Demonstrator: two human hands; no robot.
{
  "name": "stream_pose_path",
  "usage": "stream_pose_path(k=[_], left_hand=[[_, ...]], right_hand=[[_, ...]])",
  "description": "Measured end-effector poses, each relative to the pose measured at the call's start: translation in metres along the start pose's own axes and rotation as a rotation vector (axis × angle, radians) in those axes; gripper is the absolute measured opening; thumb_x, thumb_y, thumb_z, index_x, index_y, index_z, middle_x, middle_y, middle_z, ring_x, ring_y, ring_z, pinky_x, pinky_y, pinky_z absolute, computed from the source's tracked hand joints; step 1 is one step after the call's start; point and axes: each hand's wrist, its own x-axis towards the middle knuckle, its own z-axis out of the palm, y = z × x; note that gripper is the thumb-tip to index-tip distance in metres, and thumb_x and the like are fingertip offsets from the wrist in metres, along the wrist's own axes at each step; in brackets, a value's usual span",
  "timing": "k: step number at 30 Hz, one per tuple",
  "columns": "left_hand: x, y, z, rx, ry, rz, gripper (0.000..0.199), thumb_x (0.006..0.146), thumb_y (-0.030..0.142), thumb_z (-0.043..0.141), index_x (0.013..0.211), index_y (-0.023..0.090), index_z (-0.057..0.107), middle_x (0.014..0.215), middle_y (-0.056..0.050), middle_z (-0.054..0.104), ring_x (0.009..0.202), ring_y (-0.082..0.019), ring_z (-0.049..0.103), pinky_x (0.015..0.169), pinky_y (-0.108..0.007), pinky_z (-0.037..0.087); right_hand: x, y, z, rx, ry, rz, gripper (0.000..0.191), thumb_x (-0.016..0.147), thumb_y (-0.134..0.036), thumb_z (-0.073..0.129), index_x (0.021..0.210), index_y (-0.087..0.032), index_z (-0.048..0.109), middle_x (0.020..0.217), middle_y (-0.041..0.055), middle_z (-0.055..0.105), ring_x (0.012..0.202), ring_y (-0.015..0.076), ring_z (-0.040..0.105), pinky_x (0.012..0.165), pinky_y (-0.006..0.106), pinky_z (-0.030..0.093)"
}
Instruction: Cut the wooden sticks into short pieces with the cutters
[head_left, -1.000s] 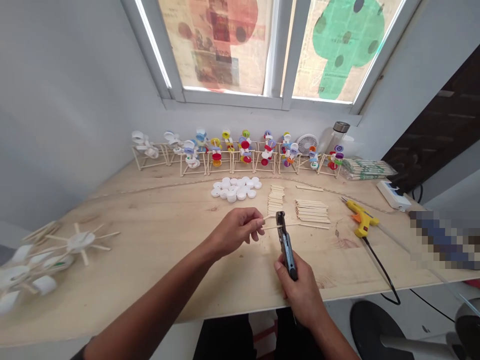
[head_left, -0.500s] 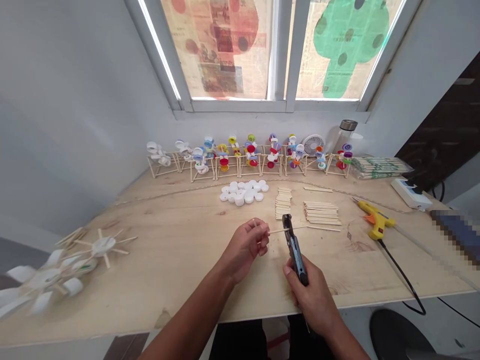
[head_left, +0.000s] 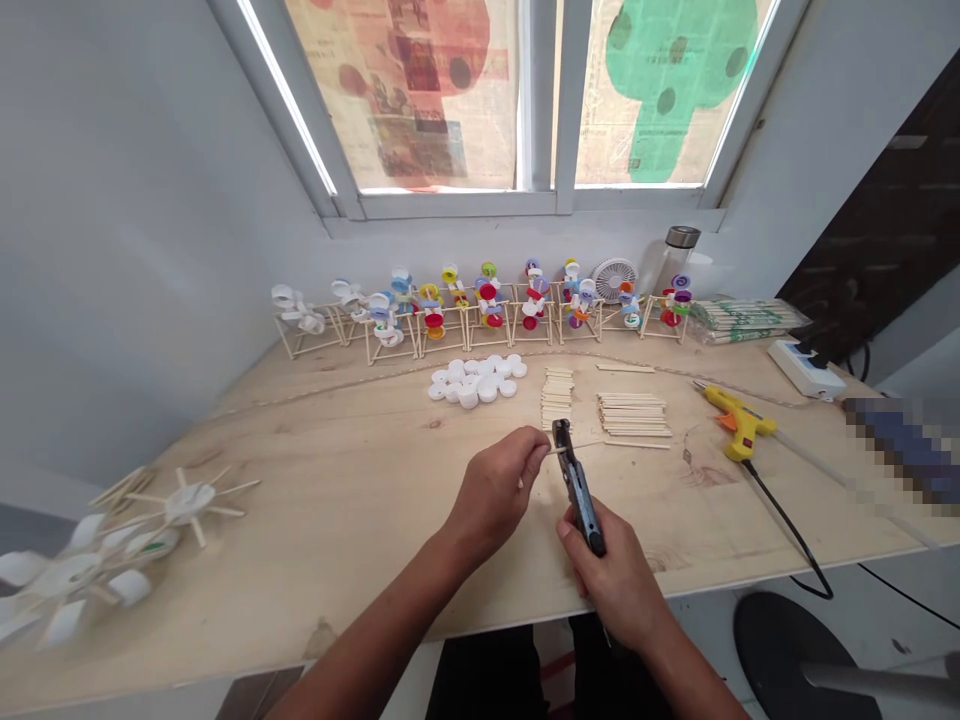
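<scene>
My right hand (head_left: 619, 575) is wrapped round the handles of dark pliers (head_left: 579, 490), their jaws pointing away from me. A thin wooden stick (head_left: 589, 444) crosses at the jaws and sticks out to their right. At its left end, my left hand (head_left: 499, 490) pinches it close beside the jaws. Whether the jaws bite into the stick I cannot tell. Just beyond the pliers lies a stack of short sticks (head_left: 557, 395). A bundle of longer sticks (head_left: 634, 415) lies to the right.
White bottle caps (head_left: 480, 380) are clustered behind my left hand. Small stick-framed wheels with coloured caps (head_left: 487, 305) line the wall. A yellow glue gun (head_left: 741, 420) and a power strip (head_left: 806, 370) are at right. A spoked stick wheel (head_left: 189, 503) lies at left.
My left hand has moved right along the stick, turned knuckles-up, and now grips it closer to the pliers. My right hand keeps hold of the pliers. The whole view has shifted slightly.
</scene>
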Motion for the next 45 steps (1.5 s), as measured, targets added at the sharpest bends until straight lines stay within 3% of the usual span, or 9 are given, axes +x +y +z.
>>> stream_pose_path(k=[5,9,14,24,33,45], left_hand=[[-0.001,-0.004,0.004,0.543,-0.007,0.282,0.016,0.089,0.020,0.034,0.085,0.016,0.049,0.071,-0.002,0.054,0.063,-0.014,0.048,0.052,-0.024,0.032],[-0.001,-0.008,0.008,0.725,0.036,0.375,0.013,0.086,0.013,0.037,0.085,0.016,0.049,0.069,-0.001,0.053,0.057,-0.013,0.045,0.050,-0.025,0.030],[-0.002,-0.014,0.014,0.776,0.138,0.410,0.011,0.084,0.012,0.041,0.078,0.016,0.049,0.064,0.000,0.051,0.053,-0.012,0.043,0.049,-0.025,0.028],[-0.001,-0.029,0.021,0.809,0.233,0.478,0.013,0.085,0.014,0.040,0.082,0.015,0.053,0.057,0.001,0.046,0.049,-0.011,0.041,0.047,-0.026,0.024],[0.001,-0.023,0.014,0.861,0.127,0.524,0.017,0.086,0.011,0.036,0.083,0.014,0.053,0.060,-0.001,0.051,0.051,-0.013,0.045,0.049,-0.026,0.028],[-0.009,-0.013,-0.001,0.743,-0.060,0.436,0.017,0.077,0.005,0.035,0.074,0.017,0.047,0.057,0.000,0.052,0.047,-0.014,0.046,0.042,-0.024,0.027]], right_hand=[[0.001,-0.002,-0.001,0.001,-0.018,0.001,0.015,0.083,-0.032,0.044,0.074,-0.021,0.046,0.050,-0.0068,0.043,0.043,0.0097,0.044,0.045,0.020,0.033],[0.001,-0.003,-0.002,0.035,-0.045,0.016,0.014,0.083,-0.031,0.045,0.074,-0.021,0.047,0.052,-0.0065,0.044,0.043,0.0097,0.045,0.043,0.020,0.034],[0.001,-0.006,-0.004,0.115,-0.089,0.052,0.013,0.083,-0.031,0.043,0.076,-0.020,0.046,0.051,-0.0070,0.043,0.041,0.0098,0.047,0.043,0.020,0.037],[-0.002,-0.006,-0.003,0.098,-0.055,0.040,0.011,0.081,-0.030,0.046,0.076,-0.020,0.048,0.053,-0.0068,0.044,0.043,0.0095,0.048,0.046,0.020,0.039],[-0.006,-0.006,-0.005,0.197,-0.077,0.043,0.013,0.081,-0.031,0.046,0.079,-0.018,0.049,0.053,-0.0064,0.044,0.044,0.0098,0.047,0.047,0.020,0.039],[-0.014,-0.007,-0.002,0.009,-0.025,0.004,0.015,0.080,-0.032,0.047,0.084,-0.019,0.053,0.063,-0.0029,0.052,0.058,0.0138,0.051,0.053,0.022,0.037]])
